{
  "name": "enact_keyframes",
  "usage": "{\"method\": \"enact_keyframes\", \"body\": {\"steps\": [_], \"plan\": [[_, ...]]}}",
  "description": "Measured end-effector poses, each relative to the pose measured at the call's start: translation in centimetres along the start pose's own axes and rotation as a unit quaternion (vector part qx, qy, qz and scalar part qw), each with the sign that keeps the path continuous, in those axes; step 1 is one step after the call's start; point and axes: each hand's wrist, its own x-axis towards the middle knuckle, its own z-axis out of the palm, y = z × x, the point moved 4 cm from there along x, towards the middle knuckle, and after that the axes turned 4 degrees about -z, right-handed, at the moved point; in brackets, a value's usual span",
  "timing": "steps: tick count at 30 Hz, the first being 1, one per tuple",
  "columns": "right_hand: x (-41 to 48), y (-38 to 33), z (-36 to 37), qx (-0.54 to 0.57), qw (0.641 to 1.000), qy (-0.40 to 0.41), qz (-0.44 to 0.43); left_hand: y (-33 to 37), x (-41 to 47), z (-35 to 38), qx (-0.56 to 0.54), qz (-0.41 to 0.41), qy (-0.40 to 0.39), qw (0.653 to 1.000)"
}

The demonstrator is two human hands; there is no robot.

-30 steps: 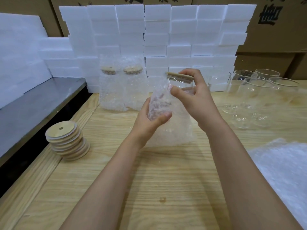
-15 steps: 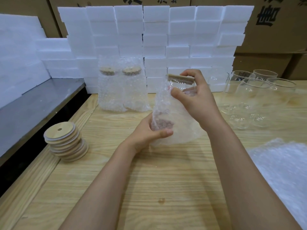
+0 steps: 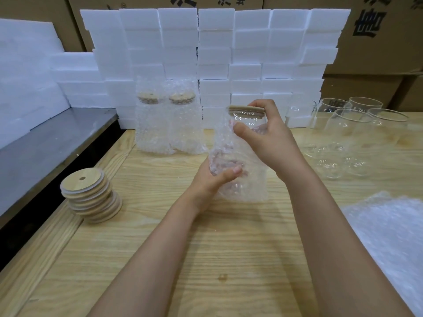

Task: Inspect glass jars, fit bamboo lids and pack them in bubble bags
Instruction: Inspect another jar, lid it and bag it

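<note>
- White foam blocks [image 3: 215,42], stacked before cardboard boxes [image 3: 377,30], back our wooden table [image 3: 206,259].
- At far left a grey ledge [image 3: 45,145] runs beside the table. Near it leans a stack of bamboo lids [image 3: 90,195].
- Further back, two packed jars [image 3: 151,126] stand side by side in bubble wrap, lids on.
- Our left hand [image 3: 210,181] curls round the lower part of the bubble bag [image 3: 247,186], thumb across its front.
- The jar [image 3: 248,121] sits partly inside that bag, its lid [image 3: 246,109] and shoulder above the bag's mouth.
- Our right hand [image 3: 270,138] grips the jar's top, fingers on the lid's rim, thumb on the glass.
- We judge bagging is the step in hand. Next, the jar must go down while the bag is drawn up over the lid, without knocking it loose.
- To the right stand bare jars [image 3: 350,133], unlidded, and a heap of spare bags [image 3: 389,229] cut off by the frame.
- Through the bubbles we cannot make out the jar's base, nor whether the bag's bottom touches the table.
</note>
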Motion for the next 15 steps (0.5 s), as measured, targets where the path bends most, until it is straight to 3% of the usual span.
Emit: {"method": "enact_keyframes", "body": {"steps": [3, 6, 10, 12, 15], "plan": [[0.0, 0.2, -0.3, -0.032, 0.999, -0.003, 0.0, -0.5, 0.1, -0.2, -0.02, -0.01, -0.006, 1.0], [0.1, 0.0, -1.5, -0.024, 0.997, 0.07, -0.028, -0.9, 0.1, -0.5, -0.02, -0.011, -0.018, 1.0], [0.2, 0.1, -2.9, 0.158, 0.978, 0.138, -0.001, -1.2, -0.1, -0.7, -0.025, -0.026, -0.033, 0.999], [0.2, 0.5, -3.0, 0.187, 0.975, 0.119, 0.022, -1.1, -0.2, -0.7, -0.039, -0.034, -0.035, 0.998], [-0.2, 1.2, -2.0, 0.218, 0.974, 0.01, 0.055, -1.0, -0.4, -0.7, -0.05, -0.041, -0.036, 0.997]]}}
